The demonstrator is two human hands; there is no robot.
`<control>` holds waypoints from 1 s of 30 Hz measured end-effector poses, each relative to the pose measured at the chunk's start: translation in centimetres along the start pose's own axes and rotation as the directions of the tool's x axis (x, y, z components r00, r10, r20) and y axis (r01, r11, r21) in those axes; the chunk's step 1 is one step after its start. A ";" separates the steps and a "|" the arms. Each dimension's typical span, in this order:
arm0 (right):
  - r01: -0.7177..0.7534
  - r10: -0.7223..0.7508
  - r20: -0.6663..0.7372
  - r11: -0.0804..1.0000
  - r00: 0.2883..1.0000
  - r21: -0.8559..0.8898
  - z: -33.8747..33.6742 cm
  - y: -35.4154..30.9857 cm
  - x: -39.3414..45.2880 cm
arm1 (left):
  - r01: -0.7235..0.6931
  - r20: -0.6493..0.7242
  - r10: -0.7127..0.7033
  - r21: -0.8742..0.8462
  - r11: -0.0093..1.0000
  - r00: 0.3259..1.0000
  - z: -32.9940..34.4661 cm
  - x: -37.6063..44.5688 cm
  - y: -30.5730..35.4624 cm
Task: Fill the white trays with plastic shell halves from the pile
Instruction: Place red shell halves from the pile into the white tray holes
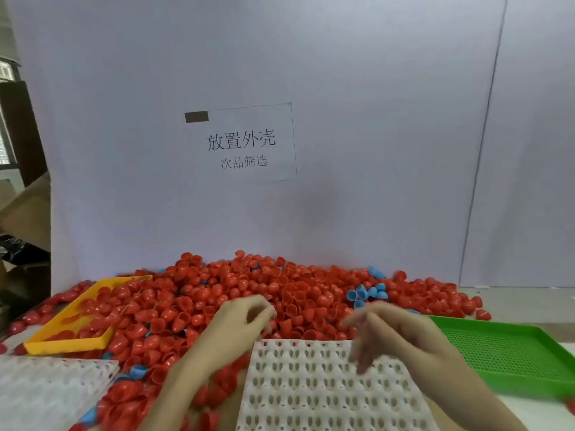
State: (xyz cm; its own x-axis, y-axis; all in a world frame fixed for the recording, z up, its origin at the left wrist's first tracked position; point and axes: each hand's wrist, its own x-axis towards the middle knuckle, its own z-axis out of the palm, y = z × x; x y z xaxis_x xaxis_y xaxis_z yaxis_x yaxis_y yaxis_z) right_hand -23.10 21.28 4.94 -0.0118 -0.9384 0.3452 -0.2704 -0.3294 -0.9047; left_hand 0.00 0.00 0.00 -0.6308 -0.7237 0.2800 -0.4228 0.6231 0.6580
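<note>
Filling the back of the view, a tall white backdrop board [311,73] stands upright behind our bench, with one printed paper sign [241,143] stuck on it. Below it spreads one wide pile of red plastic shell halves [236,287], too many to count, with a few blue shell halves [365,292] mixed in; the pile runs against the board's foot and touches the far edge of the near tray. We count two white perforated plastic trays: one [311,387] right before us, every pocket we can see bare, and a second [46,390] at lower left, blurred. One green mesh plastic tray [510,353] lies to the right, just beside the near white tray. One yellow plastic tray [71,340] sits at left, tilted on the pile with red halves inside. Our left hand [239,318] curls over the pile's near edge; motion blur hides whether it grasps a shell. Our right hand [392,334] hovers over the white tray's far right corner, fingers loosely spread, holding nothing.
</note>
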 end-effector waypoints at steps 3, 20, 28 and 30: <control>0.000 -0.008 -0.173 0.999 0.985 -0.043 0.2 1.8 4.1 | 0.066 -0.231 -0.028 0.157 0.985 0.973 1.8 4.4 -2.5; -0.105 0.104 -0.255 0.994 0.961 0.010 -1.4 7.3 7.0 | -0.013 -0.187 0.038 0.136 0.991 0.982 1.2 8.2 -4.4; -0.013 0.025 -0.236 0.999 0.971 0.051 -0.1 4.9 6.6 | -0.405 -0.197 0.411 0.071 0.912 0.890 -0.4 4.7 6.5; 0.041 -0.032 -0.232 0.998 0.972 0.037 0.3 3.8 6.5 | -0.450 -0.193 0.460 0.091 0.888 0.867 -0.2 4.1 7.7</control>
State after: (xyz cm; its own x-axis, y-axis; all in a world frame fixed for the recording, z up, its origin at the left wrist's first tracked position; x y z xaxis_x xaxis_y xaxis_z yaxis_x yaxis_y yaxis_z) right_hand -23.88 13.92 3.64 -0.2261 -0.8779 0.4222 -0.2345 -0.3716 -0.8983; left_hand -5.71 1.76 6.41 -0.6157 -0.3982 0.6799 -0.1509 0.9065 0.3943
